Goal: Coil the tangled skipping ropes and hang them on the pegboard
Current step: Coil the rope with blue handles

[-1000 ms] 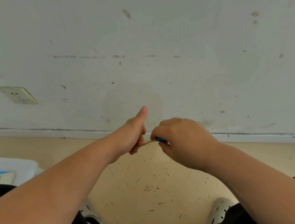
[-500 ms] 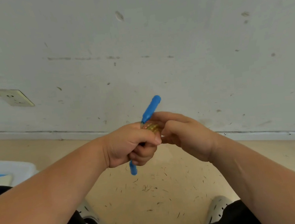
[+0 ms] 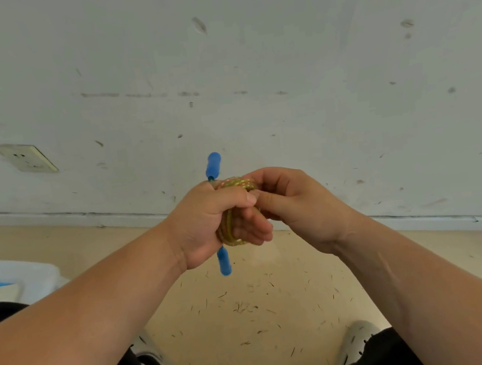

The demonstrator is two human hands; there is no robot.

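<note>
- Left hand [image 3: 205,225] fisted round blue handle [image 3: 213,164], centre frame; probably the winding core.
- Yellow rope [image 3: 235,183] sits coiled at that fist.
- Right hand [image 3: 293,206]: fingertips pinch the top turn, likely securing it.
- Pegboard unseen.

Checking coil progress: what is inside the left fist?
Blue handle ends stick out above and below the left hand; yellow rope loops by its fingers. The handle's middle is covered.

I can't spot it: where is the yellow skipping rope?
Mid-frame in the head view, the yellow skipping rope is coiled in the grip of the left hand, the right hand pinching its top, blue handles sticking out above and below.
</note>
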